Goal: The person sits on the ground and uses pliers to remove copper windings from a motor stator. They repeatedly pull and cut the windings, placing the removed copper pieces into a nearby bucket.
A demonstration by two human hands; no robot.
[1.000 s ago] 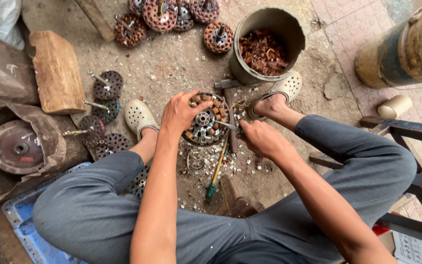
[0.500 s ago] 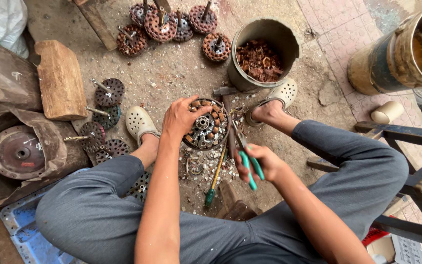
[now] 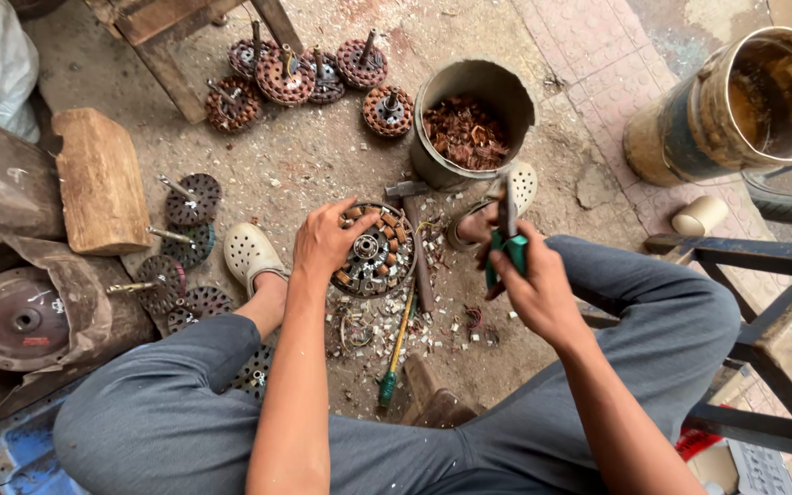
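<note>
Round rusty motor stator with copper windings (image 3: 373, 252) lies flat on the dirt floor (image 3: 323, 174) between our two feet, under our left hand (image 3: 327, 240). We grip its left rim with that hand, fingers (image 3: 352, 213) curled over the top edge. Our right hand (image 3: 529, 284) is clenched around the green-handled pliers (image 3: 508, 234), which are held upright clear of the stator, jaws pointing away from us.

Near us on the floor, just below the stator, lies a yellow-shafted screwdriver with a green handle (image 3: 394, 353) amid scattered small wire cuttings (image 3: 368, 325). A dark-handled hammer (image 3: 417, 247) lies touching the stator's right side. Our left foot wears a cream perforated clog (image 3: 247, 252).

To the left, several dark perforated rotor discs with shafts (image 3: 181, 247) lie grouped beside a rough wooden block (image 3: 98, 179).

Farther out, a grey metal bucket holding reddish copper scrap (image 3: 469, 124) stands just beyond the stator. Beyond it, to the left, we see more rusty wound stators (image 3: 304, 78) clustered together.
</note>
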